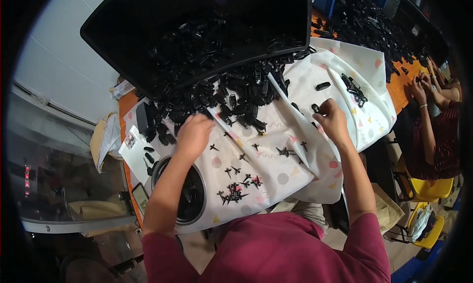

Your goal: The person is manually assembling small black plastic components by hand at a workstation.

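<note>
My right hand (333, 119) is closed in a pinch over the right part of the patterned white cloth. A small black plastic part (315, 107) shows at its fingertips. My left hand (196, 132) is at the near edge of a heap of black plastic parts (241, 93); its fingers look loosely spread and slightly blurred, and I see nothing held in them. Between my forearms, small black pin-like pieces (234, 193) lie in a cluster, with several more scattered around. A single black oval part (322, 86) rests beyond my right hand.
A large black bin (197, 78) lies tipped at the back, parts spilling out. A round metal-rimmed bowl (204, 194) stands beside my left forearm, near a phone (140, 198). At right, another person's hands (420, 90) work by an orange table (401, 81) with more black parts.
</note>
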Demonstrator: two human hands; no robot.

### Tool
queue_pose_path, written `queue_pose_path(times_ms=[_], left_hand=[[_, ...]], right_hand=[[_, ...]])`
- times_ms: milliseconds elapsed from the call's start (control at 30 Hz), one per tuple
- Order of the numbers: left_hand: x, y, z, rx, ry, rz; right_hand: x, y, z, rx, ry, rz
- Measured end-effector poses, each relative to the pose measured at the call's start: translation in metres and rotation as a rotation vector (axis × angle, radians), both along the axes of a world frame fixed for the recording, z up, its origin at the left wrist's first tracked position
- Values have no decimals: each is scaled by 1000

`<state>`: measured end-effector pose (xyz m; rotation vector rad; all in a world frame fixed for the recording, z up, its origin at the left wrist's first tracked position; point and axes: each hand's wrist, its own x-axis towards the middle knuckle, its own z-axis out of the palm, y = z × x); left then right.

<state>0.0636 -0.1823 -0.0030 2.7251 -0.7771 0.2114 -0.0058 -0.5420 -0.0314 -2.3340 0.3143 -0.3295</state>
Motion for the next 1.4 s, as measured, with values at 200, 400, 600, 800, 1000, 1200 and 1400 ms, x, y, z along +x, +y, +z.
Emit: queue_pose_path(times_ms=[200,400,600,800,1000,1200,1400], left_hand=[[39,-21,-36,282,-132,-151],[17,-35,-14,188,-23,-164],[-45,-67,38,-508,412,-232],[-68,-67,42,-1297,824,-240],[-71,-66,50,-985,450,-308],[-74,-70,65,-426,-26,-398],[-90,-82,24,-1373,844,-105]], right_hand=[[-31,30,31,868,8,77],[-45,59,35,1191,-9,224],[-40,110,58,1491,44,288],[-49,118,58,1471,99,264],[-52,113,74,1436,165,337],[-45,104,67,1251,294,344],[-49,121,66,1334,174,258]])
